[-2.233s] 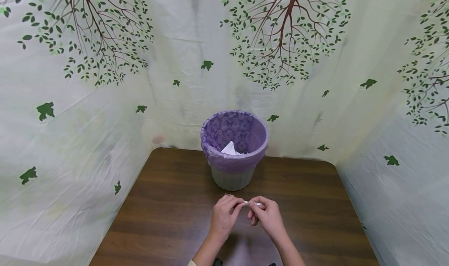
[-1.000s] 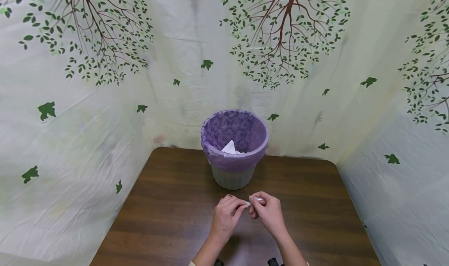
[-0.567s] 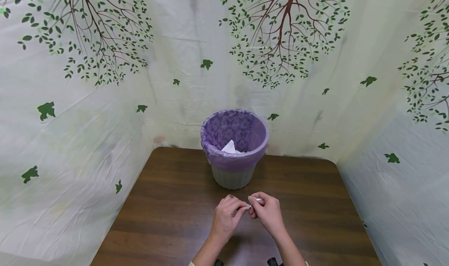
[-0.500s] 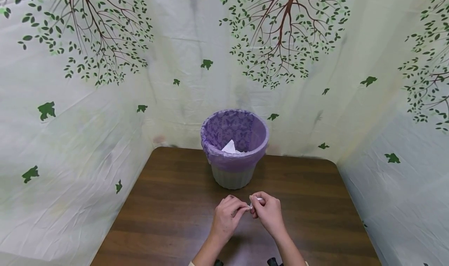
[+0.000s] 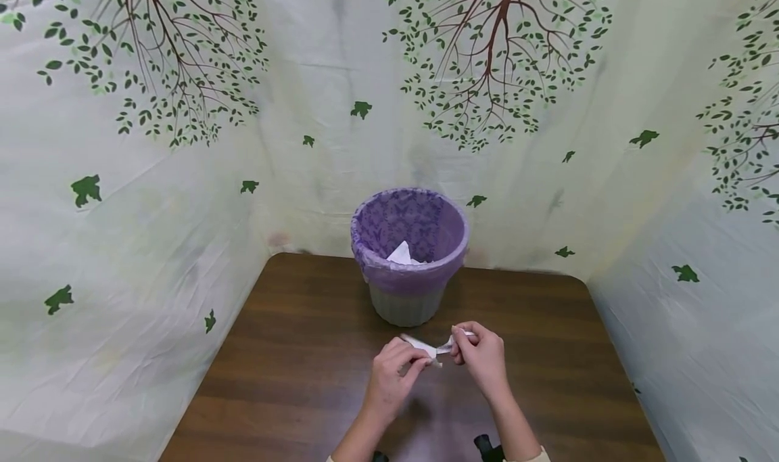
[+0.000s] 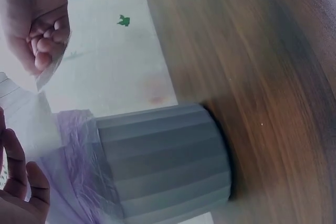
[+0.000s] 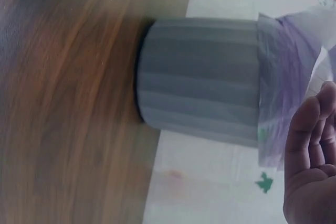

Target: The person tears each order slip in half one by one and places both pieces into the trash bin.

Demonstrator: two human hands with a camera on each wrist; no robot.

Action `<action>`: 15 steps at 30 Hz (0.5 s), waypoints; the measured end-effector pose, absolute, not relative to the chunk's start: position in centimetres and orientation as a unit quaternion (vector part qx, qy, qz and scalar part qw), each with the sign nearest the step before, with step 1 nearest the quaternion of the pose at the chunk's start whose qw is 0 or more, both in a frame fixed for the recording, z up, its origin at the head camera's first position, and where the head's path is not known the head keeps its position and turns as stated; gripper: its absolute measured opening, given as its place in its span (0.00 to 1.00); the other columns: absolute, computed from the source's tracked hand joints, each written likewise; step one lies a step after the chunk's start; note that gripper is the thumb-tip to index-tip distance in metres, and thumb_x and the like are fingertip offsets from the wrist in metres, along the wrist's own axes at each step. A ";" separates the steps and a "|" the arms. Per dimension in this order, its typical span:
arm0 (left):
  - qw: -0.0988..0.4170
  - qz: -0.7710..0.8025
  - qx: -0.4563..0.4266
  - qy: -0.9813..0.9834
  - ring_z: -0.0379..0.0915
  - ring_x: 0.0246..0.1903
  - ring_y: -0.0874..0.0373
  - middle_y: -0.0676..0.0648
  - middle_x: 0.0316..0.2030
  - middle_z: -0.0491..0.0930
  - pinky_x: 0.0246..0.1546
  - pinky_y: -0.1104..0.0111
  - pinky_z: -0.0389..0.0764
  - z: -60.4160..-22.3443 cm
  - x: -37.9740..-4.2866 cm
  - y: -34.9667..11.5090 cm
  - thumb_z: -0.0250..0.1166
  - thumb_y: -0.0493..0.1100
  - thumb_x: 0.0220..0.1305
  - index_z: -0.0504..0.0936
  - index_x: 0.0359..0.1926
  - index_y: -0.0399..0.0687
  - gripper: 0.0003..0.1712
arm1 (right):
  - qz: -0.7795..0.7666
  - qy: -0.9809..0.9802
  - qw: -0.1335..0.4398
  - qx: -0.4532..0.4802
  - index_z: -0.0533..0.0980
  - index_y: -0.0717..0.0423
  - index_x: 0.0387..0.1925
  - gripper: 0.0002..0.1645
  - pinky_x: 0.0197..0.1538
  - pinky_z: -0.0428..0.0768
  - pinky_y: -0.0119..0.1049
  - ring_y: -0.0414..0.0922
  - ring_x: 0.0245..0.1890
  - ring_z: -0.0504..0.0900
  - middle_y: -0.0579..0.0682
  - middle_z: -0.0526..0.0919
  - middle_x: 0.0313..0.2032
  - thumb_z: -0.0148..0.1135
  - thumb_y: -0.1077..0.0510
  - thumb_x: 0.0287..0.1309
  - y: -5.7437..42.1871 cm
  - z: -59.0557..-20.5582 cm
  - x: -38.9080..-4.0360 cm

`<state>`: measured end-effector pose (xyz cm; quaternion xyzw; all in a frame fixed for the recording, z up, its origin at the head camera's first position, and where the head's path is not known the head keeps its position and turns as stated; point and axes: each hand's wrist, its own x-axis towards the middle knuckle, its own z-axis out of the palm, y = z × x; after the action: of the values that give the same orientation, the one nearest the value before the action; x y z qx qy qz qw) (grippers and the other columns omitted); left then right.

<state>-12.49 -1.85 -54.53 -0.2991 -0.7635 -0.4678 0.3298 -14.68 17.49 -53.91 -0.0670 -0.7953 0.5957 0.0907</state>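
Observation:
In the head view, a thin white piece of paper stretches between my two hands, a little above the table and in front of the bin. My left hand pinches it between thumb and forefinger. The right hand pinches its other side, farther right and slightly higher. Between them the paper narrows to a V shape; whether it is torn or folded there I cannot tell. The left wrist view shows the paper as a pale, partly see-through sheet. At the right wrist view's edge, fingers curl up against the paper.
A grey ribbed bin with a purple patterned liner stands on the brown wooden table, close to its back edge. White paper lies inside it. A leaf-printed curtain encloses the table's back and sides.
The right hand has moved right and slightly away from the left hand, and more of the white paper now shows between them. My left hand has barely moved.

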 end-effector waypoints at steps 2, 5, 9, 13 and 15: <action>0.331 -0.474 -0.296 -0.760 0.76 0.30 0.60 0.56 0.27 0.87 0.38 0.77 0.74 -54.6 -12.5 -1.9 0.79 0.34 0.56 0.89 0.33 0.50 0.08 | 0.592 -0.796 0.099 -0.073 0.84 0.65 0.37 0.09 0.24 0.82 0.31 0.37 0.14 0.81 0.53 0.84 0.18 0.69 0.61 0.69 18.0 -53.9 -14.8; 0.332 -0.480 -0.290 -0.758 0.75 0.30 0.62 0.56 0.27 0.86 0.37 0.78 0.74 -54.6 -12.6 -2.1 0.79 0.34 0.57 0.89 0.33 0.50 0.08 | 0.587 -0.798 0.106 -0.083 0.84 0.65 0.38 0.09 0.24 0.82 0.29 0.36 0.15 0.81 0.53 0.85 0.19 0.68 0.60 0.70 18.7 -54.0 -15.0; 0.336 -0.486 -0.284 -0.755 0.76 0.30 0.61 0.56 0.27 0.87 0.35 0.77 0.75 -54.5 -12.8 -2.4 0.79 0.33 0.55 0.89 0.33 0.50 0.09 | 0.582 -0.799 0.118 -0.098 0.84 0.65 0.38 0.09 0.24 0.81 0.28 0.35 0.14 0.81 0.52 0.85 0.19 0.68 0.60 0.70 19.5 -54.3 -15.0; 0.337 -0.506 -0.266 -0.748 0.77 0.28 0.59 0.53 0.26 0.86 0.32 0.77 0.78 -54.5 -13.0 -2.7 0.79 0.29 0.55 0.89 0.33 0.48 0.10 | 0.587 -0.795 0.119 -0.096 0.83 0.66 0.38 0.08 0.23 0.82 0.29 0.35 0.13 0.80 0.52 0.85 0.18 0.68 0.61 0.70 19.8 -54.4 -14.8; 0.334 -0.516 -0.256 -0.746 0.77 0.28 0.60 0.52 0.26 0.85 0.33 0.78 0.78 -54.5 -13.1 -2.8 0.78 0.28 0.56 0.89 0.33 0.48 0.11 | 0.597 -0.789 0.113 -0.087 0.82 0.66 0.39 0.08 0.24 0.83 0.30 0.36 0.14 0.80 0.52 0.85 0.19 0.68 0.61 0.69 19.5 -54.3 -14.7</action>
<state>-13.07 -2.76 -54.46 -0.2563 -0.7461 -0.5157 0.3343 -14.67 19.52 -54.30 -0.0868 -0.7894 0.5971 0.1133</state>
